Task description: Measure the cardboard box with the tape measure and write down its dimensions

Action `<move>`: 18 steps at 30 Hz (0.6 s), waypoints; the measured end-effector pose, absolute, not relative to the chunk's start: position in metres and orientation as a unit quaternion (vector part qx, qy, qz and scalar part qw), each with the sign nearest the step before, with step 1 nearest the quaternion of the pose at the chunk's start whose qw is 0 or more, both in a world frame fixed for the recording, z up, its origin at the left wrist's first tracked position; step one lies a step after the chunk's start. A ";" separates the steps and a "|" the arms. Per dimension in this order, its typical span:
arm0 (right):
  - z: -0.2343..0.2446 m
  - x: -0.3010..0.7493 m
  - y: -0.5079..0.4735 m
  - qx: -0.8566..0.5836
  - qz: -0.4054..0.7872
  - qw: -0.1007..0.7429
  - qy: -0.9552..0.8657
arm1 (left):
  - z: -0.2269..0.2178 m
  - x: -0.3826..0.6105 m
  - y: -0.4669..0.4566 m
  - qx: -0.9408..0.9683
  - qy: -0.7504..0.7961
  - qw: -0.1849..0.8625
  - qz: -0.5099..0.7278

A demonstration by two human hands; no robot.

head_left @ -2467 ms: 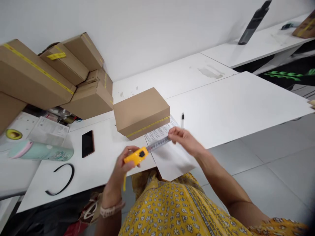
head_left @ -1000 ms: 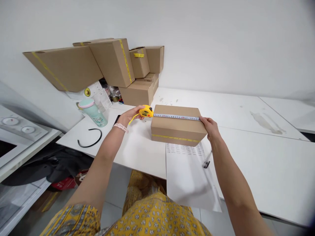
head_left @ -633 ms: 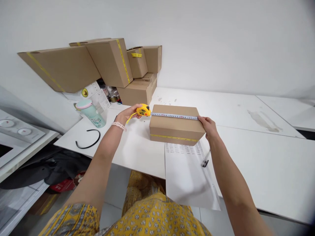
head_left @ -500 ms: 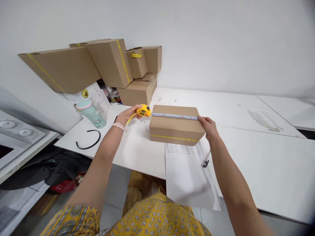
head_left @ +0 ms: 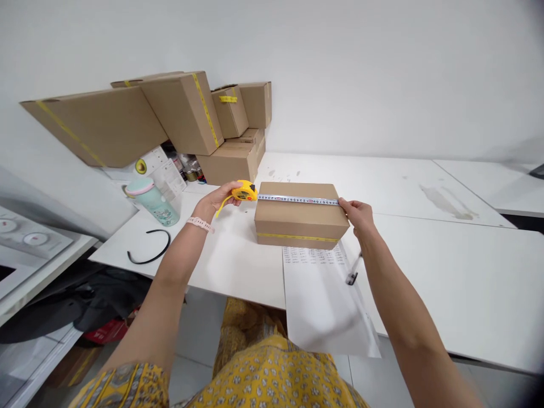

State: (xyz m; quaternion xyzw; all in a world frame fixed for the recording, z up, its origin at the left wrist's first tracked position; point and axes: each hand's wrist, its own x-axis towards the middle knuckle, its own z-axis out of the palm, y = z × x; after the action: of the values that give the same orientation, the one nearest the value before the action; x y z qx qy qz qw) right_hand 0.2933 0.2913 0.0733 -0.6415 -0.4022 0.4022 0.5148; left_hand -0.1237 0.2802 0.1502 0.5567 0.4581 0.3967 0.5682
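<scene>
A closed cardboard box [head_left: 297,218] with a yellow strip along its front lies on the white table. My left hand [head_left: 223,195] is closed around a yellow tape measure [head_left: 245,191] just off the box's left edge, its yellow wrist strap dangling. The white blade [head_left: 293,199] runs straight across the top of the box. At the right edge, my right hand [head_left: 357,214] pinches the blade's end, fingers against the box corner. Partly under the box lies a printed paper sheet [head_left: 323,300], with a pen [head_left: 352,272] on it near my right forearm.
Several cardboard boxes [head_left: 178,113] are stacked at the back left against the wall. A mint-green tumbler [head_left: 155,202] and a black headband [head_left: 149,249] are on the table's left. A white appliance [head_left: 29,243] stands beyond the left edge.
The view has shifted slightly, so things sit a little further left. Both hands still hold the tape measure stretched over the box, nearly in the same pose.
</scene>
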 end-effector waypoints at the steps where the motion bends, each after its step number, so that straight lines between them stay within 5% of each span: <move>1: 0.077 0.297 0.291 -0.634 0.404 0.518 -0.408 | 0.157 -0.121 0.271 0.567 0.452 0.568 0.390; 6: 0.107 0.306 0.296 -0.555 0.371 0.573 -0.475 | 0.163 -0.079 0.186 0.607 0.385 0.644 0.263; 9: 0.129 0.283 0.304 -0.543 0.363 0.492 -0.575 | 0.134 -0.024 0.128 0.545 0.320 0.750 0.195; 13: 0.149 0.241 0.320 -0.555 0.341 0.326 -0.685 | 0.103 0.046 0.098 0.458 0.299 0.781 0.300; 18: 0.155 0.215 0.333 -0.584 0.288 0.285 -0.703 | 0.112 0.074 0.121 0.422 0.324 0.753 0.387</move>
State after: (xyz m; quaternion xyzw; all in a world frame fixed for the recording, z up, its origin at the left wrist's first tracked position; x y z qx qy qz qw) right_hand 0.2153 0.3330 0.1554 -0.5842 -0.7030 0.2884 0.2853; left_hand 0.0740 0.1214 0.1124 0.4224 0.3238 0.3866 0.7532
